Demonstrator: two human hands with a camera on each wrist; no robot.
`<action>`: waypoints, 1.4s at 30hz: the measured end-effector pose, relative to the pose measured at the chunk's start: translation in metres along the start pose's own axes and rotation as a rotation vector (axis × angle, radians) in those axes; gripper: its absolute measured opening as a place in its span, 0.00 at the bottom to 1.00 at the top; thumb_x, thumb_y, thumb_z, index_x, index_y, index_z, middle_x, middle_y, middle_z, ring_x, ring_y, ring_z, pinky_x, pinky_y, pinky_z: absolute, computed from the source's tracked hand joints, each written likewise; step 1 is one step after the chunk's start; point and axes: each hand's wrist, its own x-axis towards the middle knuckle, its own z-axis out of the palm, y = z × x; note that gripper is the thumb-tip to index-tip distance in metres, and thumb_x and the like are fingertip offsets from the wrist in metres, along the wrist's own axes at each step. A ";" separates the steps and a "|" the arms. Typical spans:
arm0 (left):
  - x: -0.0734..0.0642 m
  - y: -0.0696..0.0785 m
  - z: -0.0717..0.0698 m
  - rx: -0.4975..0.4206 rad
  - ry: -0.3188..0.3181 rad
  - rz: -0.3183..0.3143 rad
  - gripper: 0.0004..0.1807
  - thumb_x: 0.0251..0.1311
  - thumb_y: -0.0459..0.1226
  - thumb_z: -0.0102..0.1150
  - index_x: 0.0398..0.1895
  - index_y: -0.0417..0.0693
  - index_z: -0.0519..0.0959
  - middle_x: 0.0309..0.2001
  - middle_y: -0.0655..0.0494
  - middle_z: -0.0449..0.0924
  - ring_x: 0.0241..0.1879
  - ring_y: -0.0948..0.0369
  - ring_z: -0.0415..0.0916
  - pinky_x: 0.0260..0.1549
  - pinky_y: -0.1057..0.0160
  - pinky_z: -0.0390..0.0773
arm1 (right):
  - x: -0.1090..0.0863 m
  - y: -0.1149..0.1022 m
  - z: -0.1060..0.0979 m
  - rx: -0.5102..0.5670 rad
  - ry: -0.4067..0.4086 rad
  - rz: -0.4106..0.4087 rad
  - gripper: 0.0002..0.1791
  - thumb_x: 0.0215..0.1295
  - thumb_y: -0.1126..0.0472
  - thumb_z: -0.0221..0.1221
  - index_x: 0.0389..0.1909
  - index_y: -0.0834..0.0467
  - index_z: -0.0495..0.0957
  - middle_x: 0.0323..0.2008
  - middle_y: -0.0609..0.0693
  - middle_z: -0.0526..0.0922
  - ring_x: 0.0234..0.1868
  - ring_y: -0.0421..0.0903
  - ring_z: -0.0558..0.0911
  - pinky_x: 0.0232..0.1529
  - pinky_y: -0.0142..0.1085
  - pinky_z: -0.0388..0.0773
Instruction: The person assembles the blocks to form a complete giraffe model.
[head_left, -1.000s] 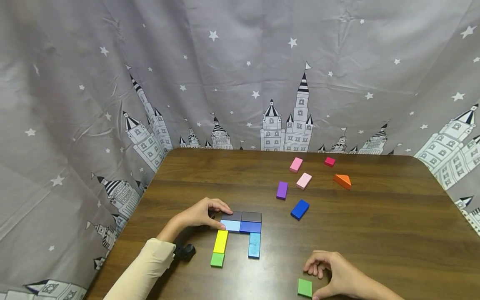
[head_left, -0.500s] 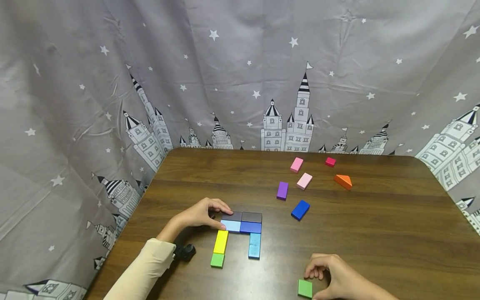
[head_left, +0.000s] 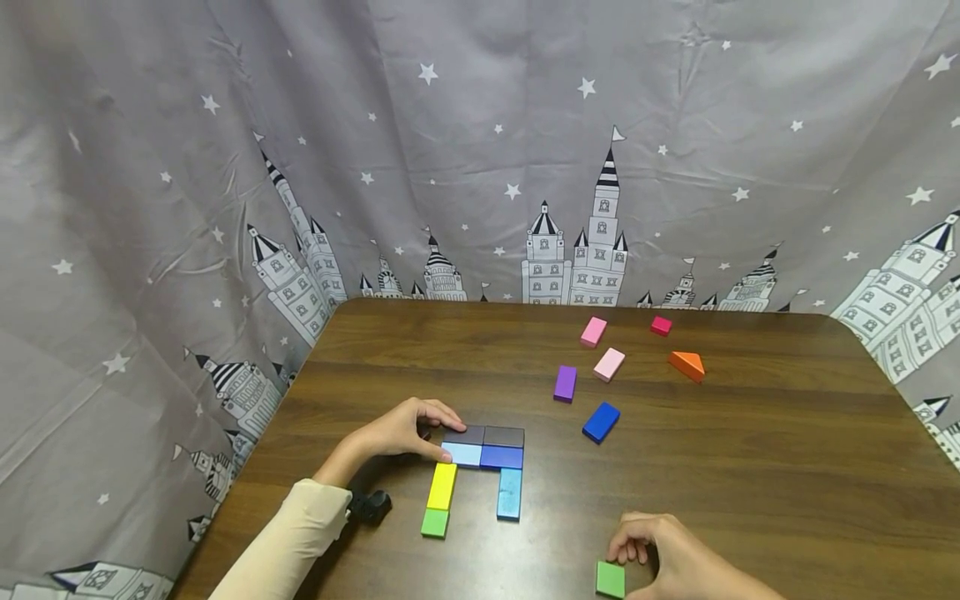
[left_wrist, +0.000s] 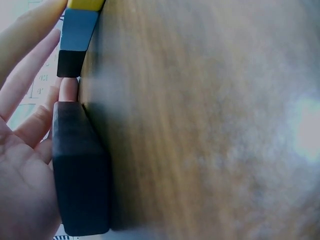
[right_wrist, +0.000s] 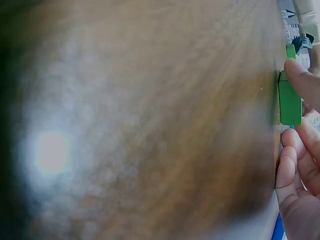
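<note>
My left hand [head_left: 405, 429] holds the left end of a flat block arrangement, its fingertips at the far edge of a dark grey block [head_left: 472, 434] and the thumb on a light blue block [head_left: 463, 454]. To their right lie a second dark grey block [head_left: 505, 437] and a blue block [head_left: 501, 457]. Below run a yellow block [head_left: 442, 486] with a green one [head_left: 434, 523] and, apart, a sky-blue block [head_left: 509, 493]. At the near edge of the head view, my right hand [head_left: 663, 550] pinches a green square block [right_wrist: 290, 102] between thumb and fingertip.
Loose blocks lie farther back on the brown table [head_left: 787, 433]: a blue one [head_left: 602, 422], a purple one [head_left: 566, 383], two pink ones, a red one [head_left: 661, 325] and an orange triangle [head_left: 687, 365]. A grey castle-print curtain [head_left: 450, 150] hangs behind. A black device [head_left: 371, 506] sits at my left wrist.
My right hand has moved slightly nearer, its fingertips coming down to the far edge of the green square block. The left hand and the arrangement have stayed put.
</note>
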 end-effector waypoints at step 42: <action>0.000 0.001 0.000 -0.008 0.009 -0.033 0.23 0.50 0.38 0.78 0.51 0.43 0.85 0.52 0.54 0.83 0.55 0.54 0.76 0.59 0.55 0.72 | 0.052 -0.015 0.027 0.004 0.116 0.115 0.20 0.41 0.66 0.80 0.35 0.54 0.82 0.28 0.46 0.79 0.27 0.40 0.78 0.26 0.31 0.78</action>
